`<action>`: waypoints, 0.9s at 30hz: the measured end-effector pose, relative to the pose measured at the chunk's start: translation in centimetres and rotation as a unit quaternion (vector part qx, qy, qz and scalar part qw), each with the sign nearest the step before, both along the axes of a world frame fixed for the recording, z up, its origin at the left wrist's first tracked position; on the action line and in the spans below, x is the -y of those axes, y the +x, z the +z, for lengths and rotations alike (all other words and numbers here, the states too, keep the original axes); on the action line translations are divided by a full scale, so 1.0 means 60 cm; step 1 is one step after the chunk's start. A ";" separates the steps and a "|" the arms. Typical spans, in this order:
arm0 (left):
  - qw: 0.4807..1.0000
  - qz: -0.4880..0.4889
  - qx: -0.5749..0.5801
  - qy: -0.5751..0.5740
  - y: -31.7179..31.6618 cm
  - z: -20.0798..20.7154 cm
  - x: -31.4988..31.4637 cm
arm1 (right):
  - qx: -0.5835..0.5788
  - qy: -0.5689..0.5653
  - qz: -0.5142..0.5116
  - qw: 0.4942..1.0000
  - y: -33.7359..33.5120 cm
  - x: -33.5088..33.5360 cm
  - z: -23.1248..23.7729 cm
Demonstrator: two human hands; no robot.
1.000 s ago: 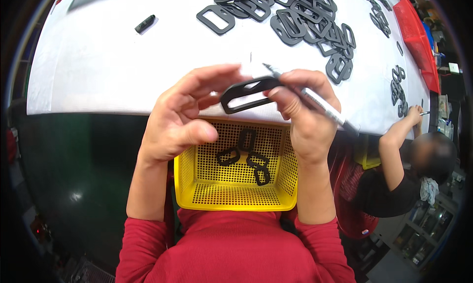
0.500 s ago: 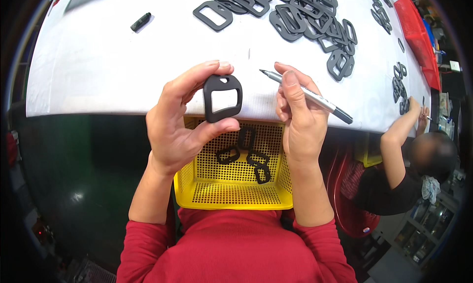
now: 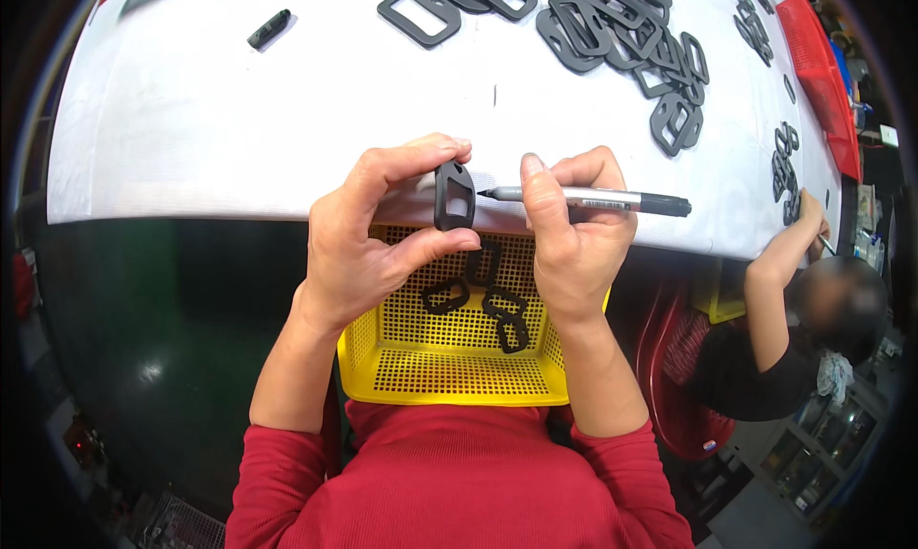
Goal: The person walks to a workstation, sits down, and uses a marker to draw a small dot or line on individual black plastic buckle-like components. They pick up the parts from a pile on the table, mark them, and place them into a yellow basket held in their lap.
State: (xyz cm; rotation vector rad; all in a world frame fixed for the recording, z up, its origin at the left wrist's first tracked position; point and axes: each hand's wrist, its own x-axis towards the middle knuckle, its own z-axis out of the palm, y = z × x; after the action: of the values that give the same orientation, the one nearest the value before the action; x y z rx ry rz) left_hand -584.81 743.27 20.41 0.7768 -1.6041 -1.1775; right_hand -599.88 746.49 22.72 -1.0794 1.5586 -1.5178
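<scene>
Between the fingertips and thumb of my left hand (image 3: 368,219) is a black buckle frame (image 3: 443,209), turned partly edge-on, with a large window and a small hole at its top. My right hand (image 3: 579,233) grips a grey marker pen (image 3: 598,199) lying nearly level. Its black tip points left and sits right beside the buckle frame's right edge; whether it touches I cannot tell. Below both hands, a yellow plastic basket (image 3: 449,388) rests at my lap with several black buckle frames (image 3: 445,296) inside.
On the white table (image 3: 220,138) a pile of black buckle frames (image 3: 617,32) lies at the far side. A black pen cap (image 3: 269,30) lies far left. At the right, a co-worker's arm (image 3: 773,272) reaches the table near a red basket (image 3: 820,80).
Both hands have drawn closer together. The buckle frame has turned from facing me to nearly edge-on, and the marker has swung to level with its tip now beside the frame.
</scene>
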 end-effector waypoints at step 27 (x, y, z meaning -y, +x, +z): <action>0.995 -0.051 0.077 -0.046 -0.006 0.010 0.007 | 0.034 -0.031 0.029 0.999 -0.016 -0.011 0.012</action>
State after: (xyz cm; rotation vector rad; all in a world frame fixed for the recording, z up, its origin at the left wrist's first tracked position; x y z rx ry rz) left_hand -585.16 742.85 21.00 0.7468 -1.8311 -1.1290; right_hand -600.84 747.17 23.46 -1.0871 1.4299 -1.5559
